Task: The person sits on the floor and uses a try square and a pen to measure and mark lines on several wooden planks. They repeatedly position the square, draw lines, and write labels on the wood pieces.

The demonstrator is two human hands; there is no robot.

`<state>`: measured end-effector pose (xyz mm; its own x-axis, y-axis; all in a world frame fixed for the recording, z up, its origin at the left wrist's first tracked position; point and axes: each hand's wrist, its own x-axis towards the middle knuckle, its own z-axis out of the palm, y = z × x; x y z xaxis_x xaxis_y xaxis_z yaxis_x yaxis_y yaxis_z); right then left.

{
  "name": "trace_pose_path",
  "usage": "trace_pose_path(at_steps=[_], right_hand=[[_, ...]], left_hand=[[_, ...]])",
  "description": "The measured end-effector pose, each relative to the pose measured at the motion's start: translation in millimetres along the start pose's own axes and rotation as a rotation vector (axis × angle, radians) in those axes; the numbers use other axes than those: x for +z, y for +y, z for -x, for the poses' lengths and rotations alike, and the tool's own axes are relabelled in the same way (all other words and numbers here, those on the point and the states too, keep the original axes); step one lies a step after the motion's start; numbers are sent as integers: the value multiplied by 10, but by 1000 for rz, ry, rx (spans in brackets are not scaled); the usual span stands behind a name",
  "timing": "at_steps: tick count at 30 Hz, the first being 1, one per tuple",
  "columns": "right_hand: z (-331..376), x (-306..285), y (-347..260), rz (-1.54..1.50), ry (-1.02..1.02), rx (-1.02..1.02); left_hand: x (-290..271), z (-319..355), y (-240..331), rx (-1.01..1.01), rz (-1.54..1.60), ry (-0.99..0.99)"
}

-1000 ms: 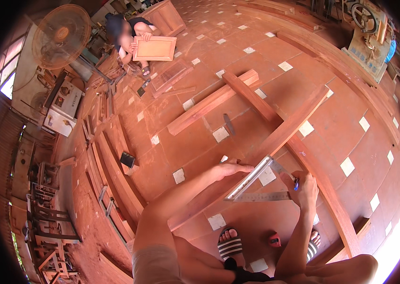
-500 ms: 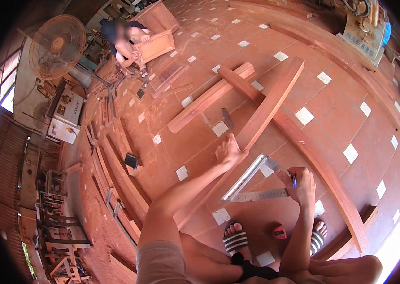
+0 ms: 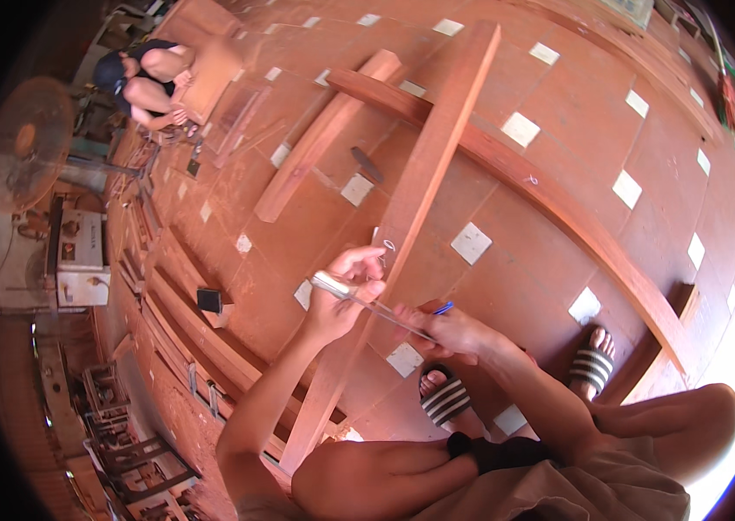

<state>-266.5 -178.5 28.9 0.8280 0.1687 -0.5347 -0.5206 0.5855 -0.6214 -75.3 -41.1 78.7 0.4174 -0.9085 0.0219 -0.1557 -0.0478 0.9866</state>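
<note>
A long reddish wooden beam [image 3: 424, 187] runs from my legs toward the far side, crossing over a second beam [image 3: 550, 191]. Above its near part, a metal carpenter's square [image 3: 382, 310] is held edge-on between my hands. My left hand [image 3: 346, 295] has its fingers curled around the square's thick silvery end, left of the beam. My right hand [image 3: 450, 332] grips the square's other end, with a blue pen [image 3: 443, 308] sticking up from the same hand. A small white loop mark [image 3: 389, 246] shows on the beam just past my left fingers.
A shorter beam [image 3: 328, 139] and a dark flat tool [image 3: 367, 163] lie on the tiled floor. Stacked planks [image 3: 202, 326] with a black block [image 3: 209, 300] are at left. A co-worker [image 3: 155, 82] sits far left with a wooden panel [image 3: 211, 74]. A standing fan [image 3: 27, 143] is nearby.
My left hand has let go of the beam and taken hold of the square. My right hand has moved left with square and pen, and the square has turned edge-on. The view has shifted.
</note>
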Motion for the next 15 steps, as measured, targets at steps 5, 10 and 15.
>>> trace_pose_path(at_steps=[5, 10, 15], right_hand=[[-117, 112, 235, -246, -130, 272], [-332, 291, 533, -245, 115, 82], [-482, 316, 444, -104, 457, -224]], left_hand=[[34, 390, -395, -57, -14, 319], [3, 290, -493, -237, -198, 435], [-215, 133, -740, -359, -250, 389]])
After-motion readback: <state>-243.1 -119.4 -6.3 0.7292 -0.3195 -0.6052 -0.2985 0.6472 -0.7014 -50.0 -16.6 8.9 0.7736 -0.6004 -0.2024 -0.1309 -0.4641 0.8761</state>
